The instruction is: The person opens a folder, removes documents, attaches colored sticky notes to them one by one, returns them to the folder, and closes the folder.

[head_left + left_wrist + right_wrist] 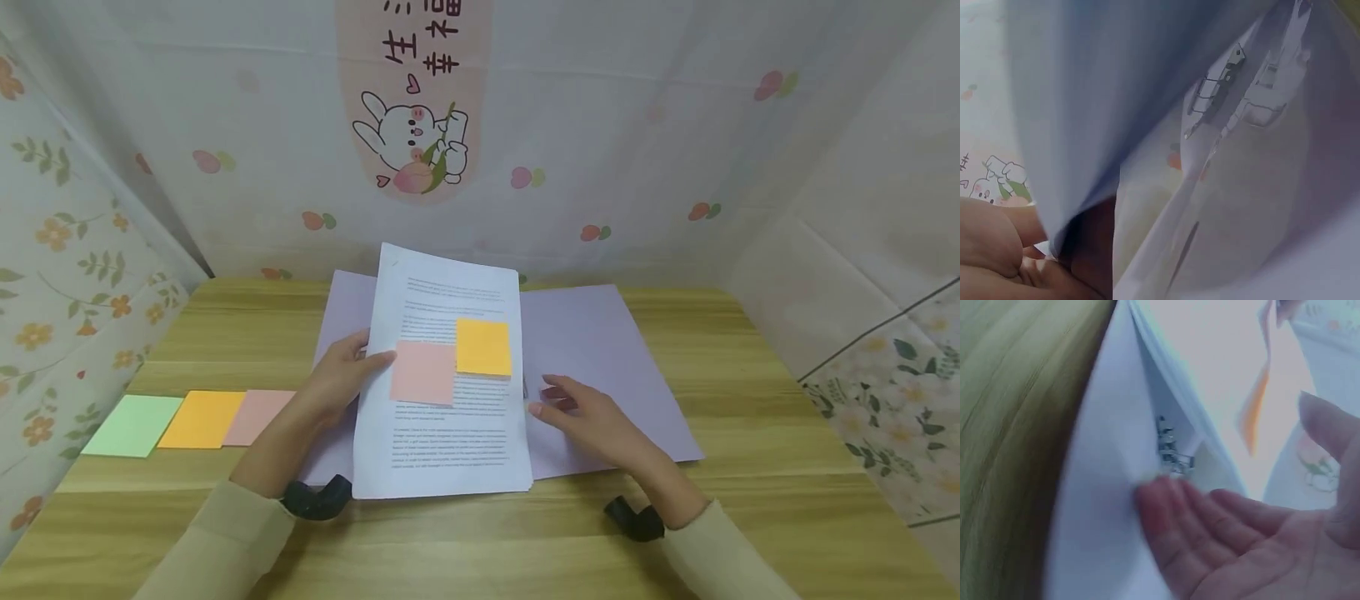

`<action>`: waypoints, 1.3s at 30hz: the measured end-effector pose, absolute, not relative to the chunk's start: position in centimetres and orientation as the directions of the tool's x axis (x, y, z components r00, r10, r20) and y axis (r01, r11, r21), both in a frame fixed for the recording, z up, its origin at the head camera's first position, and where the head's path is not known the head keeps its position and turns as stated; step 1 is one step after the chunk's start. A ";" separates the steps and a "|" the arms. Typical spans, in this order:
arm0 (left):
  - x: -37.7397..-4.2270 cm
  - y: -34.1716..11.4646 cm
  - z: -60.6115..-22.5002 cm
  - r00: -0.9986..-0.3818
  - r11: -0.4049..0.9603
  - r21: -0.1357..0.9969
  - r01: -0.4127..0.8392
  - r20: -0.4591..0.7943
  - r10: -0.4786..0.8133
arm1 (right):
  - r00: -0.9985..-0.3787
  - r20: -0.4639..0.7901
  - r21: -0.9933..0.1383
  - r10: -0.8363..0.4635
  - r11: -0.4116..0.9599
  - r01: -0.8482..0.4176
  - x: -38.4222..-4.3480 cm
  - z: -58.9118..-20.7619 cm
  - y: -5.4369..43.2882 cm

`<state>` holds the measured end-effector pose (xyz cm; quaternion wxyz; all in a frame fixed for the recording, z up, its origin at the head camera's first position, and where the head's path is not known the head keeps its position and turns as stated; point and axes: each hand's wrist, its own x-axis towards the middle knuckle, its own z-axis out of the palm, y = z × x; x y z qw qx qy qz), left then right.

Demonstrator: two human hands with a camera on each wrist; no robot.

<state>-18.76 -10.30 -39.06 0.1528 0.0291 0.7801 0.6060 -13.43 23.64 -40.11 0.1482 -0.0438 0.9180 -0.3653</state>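
My left hand point(333, 383) grips a stack of printed paper sheets point(450, 421) by its left edge, thumb on top. A pink sticky note point(422, 372) and an orange sticky note point(483, 347) lie on the top sheet. Under the stack a light purple folder point(600, 358) is spread open on the table. A metal clip point(1219, 81) inside the folder shows in the left wrist view, behind the raised sheets. Beside the stack's right edge is my right hand point(592, 417), fingers loosely extended and holding nothing, over the folder's right cover.
On the left side of the wooden table point(465, 550) lie a green sticky-note pad point(133, 426), an orange pad point(201, 419) and a pink pad point(258, 415), overlapping in a row. A patterned cloth point(600, 125) hangs behind the table.
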 end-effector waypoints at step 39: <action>-8.1 -6.3 -39.6 -0.696 0.720 -0.162 0.675 0.185 0.694 | -0.875 -0.394 -0.901 -0.282 0.309 0.305 -17.2 -40.4 36.4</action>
